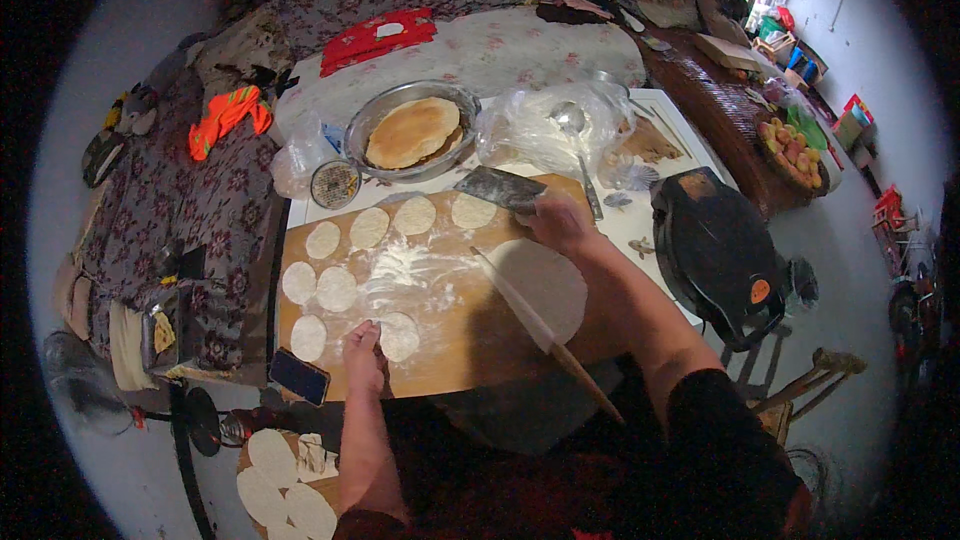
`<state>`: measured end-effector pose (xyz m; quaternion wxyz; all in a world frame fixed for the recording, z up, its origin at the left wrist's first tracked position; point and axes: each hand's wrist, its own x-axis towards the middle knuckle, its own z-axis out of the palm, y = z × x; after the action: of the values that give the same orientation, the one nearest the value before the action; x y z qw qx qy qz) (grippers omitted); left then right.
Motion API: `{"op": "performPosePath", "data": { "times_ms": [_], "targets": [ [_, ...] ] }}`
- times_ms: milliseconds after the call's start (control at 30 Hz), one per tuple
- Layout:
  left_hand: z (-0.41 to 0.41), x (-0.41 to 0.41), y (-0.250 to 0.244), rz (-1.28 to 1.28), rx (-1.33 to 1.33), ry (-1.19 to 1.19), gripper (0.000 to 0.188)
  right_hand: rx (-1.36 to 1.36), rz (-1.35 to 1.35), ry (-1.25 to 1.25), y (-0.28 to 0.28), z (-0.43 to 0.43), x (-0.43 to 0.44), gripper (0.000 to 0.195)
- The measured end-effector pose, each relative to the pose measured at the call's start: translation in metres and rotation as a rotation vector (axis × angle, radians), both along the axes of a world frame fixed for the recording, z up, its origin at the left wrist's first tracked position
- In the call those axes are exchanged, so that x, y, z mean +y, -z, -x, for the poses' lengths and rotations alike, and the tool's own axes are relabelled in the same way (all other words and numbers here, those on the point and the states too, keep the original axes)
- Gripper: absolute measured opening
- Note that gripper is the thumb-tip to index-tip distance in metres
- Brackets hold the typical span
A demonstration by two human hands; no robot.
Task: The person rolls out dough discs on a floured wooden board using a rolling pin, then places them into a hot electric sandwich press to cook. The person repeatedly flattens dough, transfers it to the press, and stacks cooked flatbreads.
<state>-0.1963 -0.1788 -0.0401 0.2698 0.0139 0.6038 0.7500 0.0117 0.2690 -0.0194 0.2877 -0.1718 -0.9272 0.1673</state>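
My left hand (364, 349) is at the front of the wooden board (442, 375), its fingertips pinched at the left edge of a floured dough round (400, 337). My right hand (561, 221) grips a flat metal cleaver (499, 189) at the board's back edge; the handle is hidden in the hand. Under my right forearm lies a large, thin rolled-out dough sheet (551, 285). A tapered wooden rolling pin (517, 305) rests across its left part and sticks out over the front edge. Several small dough rounds (336, 289) lie along the board's left and back.
Behind the board stand a metal bowl of browned flatbreads (412, 131) and a plastic bag of flour (517, 127) with a ladle (581, 146). A black electric griddle (716, 255) is at right. A phone (300, 377) overhangs the left corner; more dough rounds (270, 495) lie below left.
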Motion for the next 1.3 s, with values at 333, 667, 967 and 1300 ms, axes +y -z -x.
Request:
{"op": "performPosePath", "data": {
  "times_ms": [333, 667, 967, 1300],
  "targets": [
    [-0.002, -0.02, -0.005, 0.05, -0.004, -0.128, 0.039, -0.098, -0.115, -0.155, -0.103, 0.046, -0.04, 0.026],
    [-0.007, -0.021, -0.015, 0.145, 0.016, -0.136, 0.035, -0.308, -0.33, 0.185, 0.001, 0.108, 0.041, 0.016],
    [-0.009, -0.014, -0.015, 0.106, 0.033, -0.102, 0.034, -0.368, 0.168, 0.292, 0.006, 0.157, -0.051, 0.019],
    [-0.013, 0.028, -0.01, 0.028, 0.009, -0.014, 0.034, -0.055, 0.441, 0.386, 0.064, 0.118, 0.05, 0.028]
  ]
}}
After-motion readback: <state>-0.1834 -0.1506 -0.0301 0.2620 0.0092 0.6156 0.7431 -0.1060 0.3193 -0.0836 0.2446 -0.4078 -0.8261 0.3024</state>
